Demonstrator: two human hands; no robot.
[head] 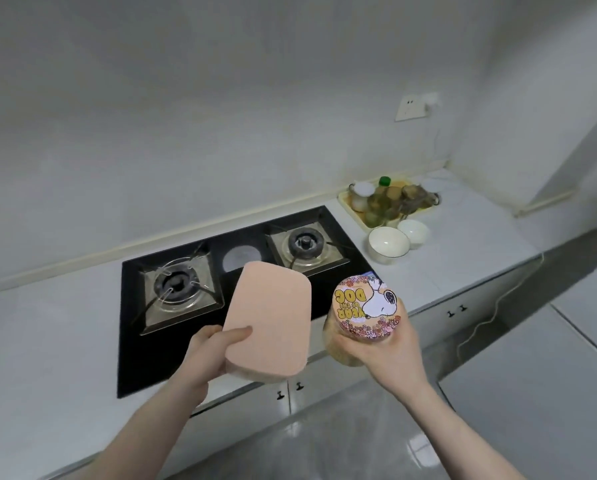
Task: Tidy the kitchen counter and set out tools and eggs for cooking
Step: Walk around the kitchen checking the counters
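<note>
My left hand grips a pink rectangular container by its near corner, thumb on top, and holds it tilted above the front of the black gas stove. My right hand is wrapped around a round jar with a cartoon-dog lid; the jar's glass body shows pale contents below the lid. Both things hang in the air over the counter's front edge. No eggs are visible.
Two white bowls stand on the white counter right of the stove. Behind them a yellow tray holds several bottles and jars. A wall socket with a cable is at the upper right. Cabinet doors lie below.
</note>
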